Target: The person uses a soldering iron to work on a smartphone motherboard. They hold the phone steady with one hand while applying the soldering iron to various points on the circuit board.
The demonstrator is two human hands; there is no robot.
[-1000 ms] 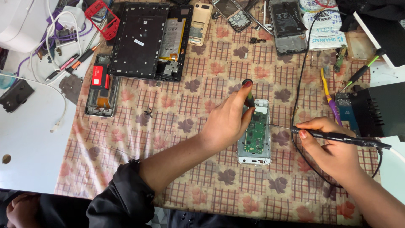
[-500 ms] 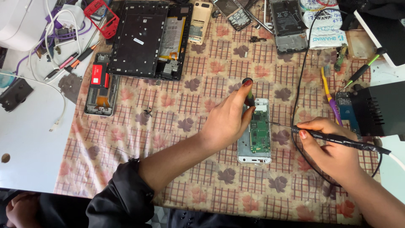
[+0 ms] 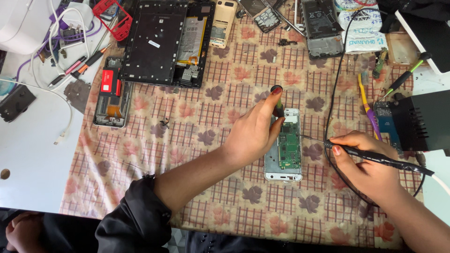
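Note:
An opened small phone (image 3: 284, 165) lies on the patterned cloth, its green circuit board (image 3: 289, 147) exposed. My left hand (image 3: 253, 133) holds a dark upright tool (image 3: 278, 108) against the phone's upper left corner, index finger on its top. To the right of the phone, my right hand (image 3: 363, 159) grips a black pen-shaped soldering iron (image 3: 375, 157). The iron's thin tip reaches the board's right edge.
A dismantled black tablet (image 3: 164, 42) and an opened phone (image 3: 110, 93) lie at the upper left. Several phone parts sit along the far edge. A black box unit (image 3: 419, 122) stands at the right, with a toothbrush (image 3: 368, 103) beside it. Cables cover the white table (image 3: 28, 154) at the left.
The soldering iron's tip has moved slightly toward the board. My left hand stays on the tool at the phone's corner.

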